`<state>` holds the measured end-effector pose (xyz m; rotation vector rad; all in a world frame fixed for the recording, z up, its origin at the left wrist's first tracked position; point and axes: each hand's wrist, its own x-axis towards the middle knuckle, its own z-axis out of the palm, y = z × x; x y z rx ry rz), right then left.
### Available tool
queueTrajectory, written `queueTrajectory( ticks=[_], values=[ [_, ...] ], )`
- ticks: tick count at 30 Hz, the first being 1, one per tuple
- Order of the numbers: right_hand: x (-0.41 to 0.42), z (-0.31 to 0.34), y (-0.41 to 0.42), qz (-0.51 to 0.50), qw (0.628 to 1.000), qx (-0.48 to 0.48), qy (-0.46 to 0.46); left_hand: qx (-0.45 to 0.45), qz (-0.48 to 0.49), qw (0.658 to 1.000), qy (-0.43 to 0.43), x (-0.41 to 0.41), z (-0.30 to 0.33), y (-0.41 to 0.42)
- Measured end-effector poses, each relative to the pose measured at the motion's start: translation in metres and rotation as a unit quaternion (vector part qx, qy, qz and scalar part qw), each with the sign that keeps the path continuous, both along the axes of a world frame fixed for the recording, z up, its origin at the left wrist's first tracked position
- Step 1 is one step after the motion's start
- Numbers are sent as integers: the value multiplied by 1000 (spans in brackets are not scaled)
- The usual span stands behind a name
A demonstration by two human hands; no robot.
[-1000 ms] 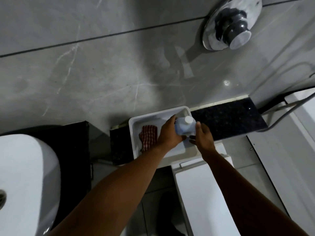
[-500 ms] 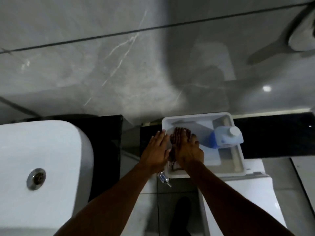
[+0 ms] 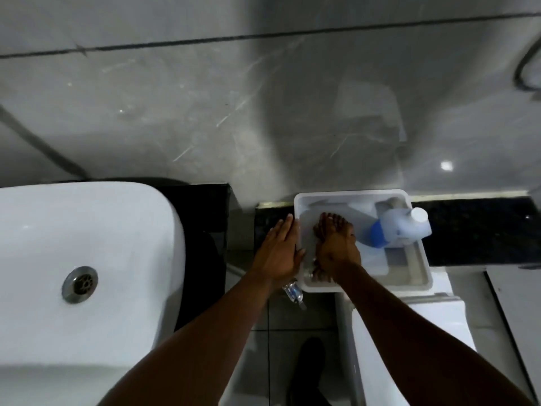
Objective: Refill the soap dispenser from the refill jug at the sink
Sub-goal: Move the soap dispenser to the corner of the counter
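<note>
The refill jug (image 3: pixel 401 227), white with a blue label and a white cap, stands in the right part of a white tray (image 3: pixel 421 273) on a dark ledge; neither hand touches it. My left hand (image 3: pixel 279 253) lies flat against the tray's left wall, thumb hooked over the rim. My right hand (image 3: pixel 336 250) is inside the tray, fingers curled down over a red checked cloth (image 3: pixel 317 230) that it mostly hides. I see no soap dispenser.
A white sink (image 3: pixel 117 230) with a metal drain (image 3: pixel 79 284) fills the left. A black stone ledge (image 3: pixel 483 235) runs right from the tray. A white cistern lid (image 3: pixel 409 347) lies below the tray. A small shiny fitting (image 3: pixel 292 291) sticks out under my left wrist.
A second ago my left hand held the jug over the tray. The jug now stands alone in the tray's right part, and both hands have moved to the tray's left side.
</note>
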<state>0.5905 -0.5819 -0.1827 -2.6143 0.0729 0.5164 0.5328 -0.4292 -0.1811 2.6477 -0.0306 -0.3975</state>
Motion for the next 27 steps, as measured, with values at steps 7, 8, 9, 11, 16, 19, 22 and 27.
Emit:
queueTrajectory(
  ticks=[7, 8, 9, 11, 16, 19, 22, 27],
  values=[
    [-99, 82, 1, -104, 987, 125, 6, 2, -40, 999, -33, -118, 64, 10],
    [-125, 94, 5, -106, 985, 136, -4, 1, -43, 999, -33, -142, 73, 15],
    [-152, 106, 11, -108, 984, 137, -25, -2, -48, 998, -31, -167, 82, 21],
    [-205, 125, 27, -106, 983, 139, -48, -9, -48, 998, -32, -218, 95, 36],
    [-331, 134, 97, -81, 977, 188, -55, 4, -47, 993, -110, -346, 93, 101],
    [-385, 116, 136, -36, 973, 217, -65, 39, -2, 997, -66, -403, 83, 156],
    [-418, 88, 159, 26, 994, 65, -87, 114, 72, 990, -43, -437, 70, 209],
    [-433, 55, 170, 103, 983, -79, -132, 144, 105, 984, 21, -458, 55, 255]
  ],
)
